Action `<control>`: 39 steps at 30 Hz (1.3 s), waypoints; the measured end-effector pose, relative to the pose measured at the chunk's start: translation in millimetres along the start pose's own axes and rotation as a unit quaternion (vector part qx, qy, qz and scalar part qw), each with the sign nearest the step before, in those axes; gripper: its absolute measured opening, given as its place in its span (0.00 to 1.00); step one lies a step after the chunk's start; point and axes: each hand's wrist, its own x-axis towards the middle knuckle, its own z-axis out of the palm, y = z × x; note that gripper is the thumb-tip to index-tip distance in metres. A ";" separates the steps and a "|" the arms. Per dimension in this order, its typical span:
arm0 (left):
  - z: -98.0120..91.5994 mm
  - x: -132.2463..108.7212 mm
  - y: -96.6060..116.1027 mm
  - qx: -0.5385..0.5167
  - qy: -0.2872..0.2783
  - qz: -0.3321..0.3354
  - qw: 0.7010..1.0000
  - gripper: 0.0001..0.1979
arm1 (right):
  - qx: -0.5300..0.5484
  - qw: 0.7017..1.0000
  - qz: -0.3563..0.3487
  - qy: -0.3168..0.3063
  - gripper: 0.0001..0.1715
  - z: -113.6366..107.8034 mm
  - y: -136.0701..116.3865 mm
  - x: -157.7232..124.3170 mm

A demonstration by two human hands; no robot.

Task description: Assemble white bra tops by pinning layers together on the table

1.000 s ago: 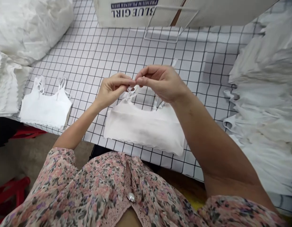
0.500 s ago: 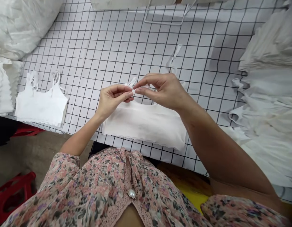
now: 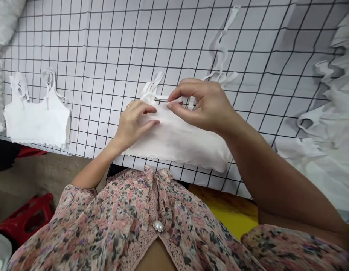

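Note:
A white crop top (image 3: 180, 145) lies flat on the black-gridded white table cover (image 3: 112, 56), straps pointing away from me. My right hand (image 3: 204, 105) pinches one of its thin straps (image 3: 174, 99) between thumb and forefinger, just above the top's upper edge. My left hand (image 3: 134, 124) rests on the top's left part with its fingers curled down onto the fabric near the left straps (image 3: 151, 88). A loose white strip (image 3: 221, 49) lies on the table beyond my right hand.
A second white top (image 3: 37, 118) lies flat at the left near the table edge. A heap of white garments (image 3: 329, 124) fills the right side, and more white fabric (image 3: 5, 15) sits at the far left. A red stool (image 3: 24, 218) stands on the floor below.
Both hands came down from in front of me onto the top. The left hand let go of the strap and now presses the fabric; the right still pinches it. The view tilted down.

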 end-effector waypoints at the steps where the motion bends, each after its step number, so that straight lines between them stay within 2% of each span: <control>1: 1.4 -3.7 -3.6 0.048 -0.013 0.012 0.999 0.10 | -0.023 0.999 -0.005 -0.024 0.08 -2.2 3.1 -1.1; 3: 5.5 -9.5 -9.9 0.118 -0.028 0.016 0.992 0.12 | -0.055 0.997 -0.009 -0.054 0.10 -2.4 9.6 -2.8; 6: 11.2 -12.5 -14.3 0.162 -0.034 0.001 0.986 0.11 | -0.051 0.996 -0.003 -0.071 0.15 4.5 16.8 -3.8; 10: 13.1 -12.1 -15.3 0.155 -0.047 0.002 0.987 0.07 | -0.056 0.993 -0.033 -0.100 0.21 12.5 17.7 -3.0; 14: 15.7 -14.3 -18.6 0.152 -0.044 0.026 0.987 0.04 | -0.101 0.982 -0.075 -0.143 0.18 11.8 15.4 -2.3; 18: 19.9 -17.0 -20.9 0.160 -0.027 0.050 0.985 0.07 | -0.135 0.971 -0.106 -0.168 0.17 5.7 16.4 -3.1; 29: 16.1 -18.8 -20.7 0.146 -0.032 0.084 0.985 0.11 | -0.135 0.960 -0.153 -0.190 0.21 0.9 20.8 -3.9; 34: 14.1 -17.4 -19.9 0.158 -0.058 0.070 0.983 0.11 | -0.149 0.956 -0.158 -0.200 0.23 0.0 21.1 -3.2; 39: 12.2 -17.8 -18.7 0.147 -0.060 0.077 0.984 0.11 | -0.160 0.947 -0.176 -0.216 0.26 0.2 18.4 0.6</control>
